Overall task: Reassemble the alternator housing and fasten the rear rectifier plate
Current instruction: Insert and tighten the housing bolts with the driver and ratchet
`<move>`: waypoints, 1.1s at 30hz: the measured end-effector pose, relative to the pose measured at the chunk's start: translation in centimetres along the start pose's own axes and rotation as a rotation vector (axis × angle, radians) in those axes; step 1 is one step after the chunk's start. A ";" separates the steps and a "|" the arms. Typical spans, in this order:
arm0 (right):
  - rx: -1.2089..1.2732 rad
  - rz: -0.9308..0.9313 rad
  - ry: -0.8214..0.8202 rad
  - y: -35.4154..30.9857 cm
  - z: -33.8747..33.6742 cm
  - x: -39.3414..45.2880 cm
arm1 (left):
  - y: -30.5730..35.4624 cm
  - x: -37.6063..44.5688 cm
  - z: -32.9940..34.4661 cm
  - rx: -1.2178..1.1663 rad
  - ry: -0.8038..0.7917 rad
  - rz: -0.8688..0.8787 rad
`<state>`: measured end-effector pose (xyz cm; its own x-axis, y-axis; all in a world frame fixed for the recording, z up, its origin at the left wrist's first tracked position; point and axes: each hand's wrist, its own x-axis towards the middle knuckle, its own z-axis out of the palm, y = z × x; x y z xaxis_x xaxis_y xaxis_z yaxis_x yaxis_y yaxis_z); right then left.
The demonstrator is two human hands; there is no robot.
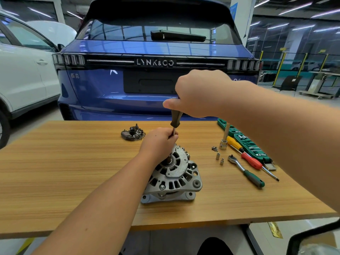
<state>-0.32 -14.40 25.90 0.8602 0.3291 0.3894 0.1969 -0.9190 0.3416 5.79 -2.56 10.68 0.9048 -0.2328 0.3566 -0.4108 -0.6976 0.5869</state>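
The grey alternator housing (pixel 173 175) stands on the wooden table (pixel 73 172), rear face up, its bearing visible in the middle. A dark-handled screwdriver (pixel 176 119) is held upright over the housing's far side. My right hand (pixel 200 92) grips the top of the handle. My left hand (pixel 158 143) pinches the metal shaft low down, just above the housing; the tip is hidden behind my fingers. The black rectifier plate (pixel 132 133) lies apart on the table, behind and to the left of the housing.
To the right lie a ratchet (pixel 246 171), a red-and-yellow screwdriver (pixel 244 154), a socket on an extension (pixel 223 143), two small sockets (pixel 219 158), a screw (pixel 214 148) and a green socket case (pixel 244 142). A blue car (pixel 156 70) stands behind the table.
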 end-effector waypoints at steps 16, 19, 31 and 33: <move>-0.009 -0.104 0.042 -0.1 -0.2 0.2 | -0.2 0.3 0.3 0.015 0.007 -0.010; -0.031 -0.272 -0.050 -0.3 -0.6 0.4 | -0.2 0.3 0.3 0.015 0.016 -0.017; 0.002 -0.060 0.019 0.0 0.4 -0.2 | 0.0 0.0 0.1 0.026 0.007 -0.007; 0.047 -0.139 -0.026 -0.1 0.5 -0.3 | 0.0 0.0 0.1 0.033 0.011 -0.006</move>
<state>-0.37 -14.53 25.31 0.8349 0.4484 0.3191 0.3358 -0.8744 0.3503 5.82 -2.61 10.57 0.9057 -0.2213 0.3616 -0.4017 -0.7209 0.5648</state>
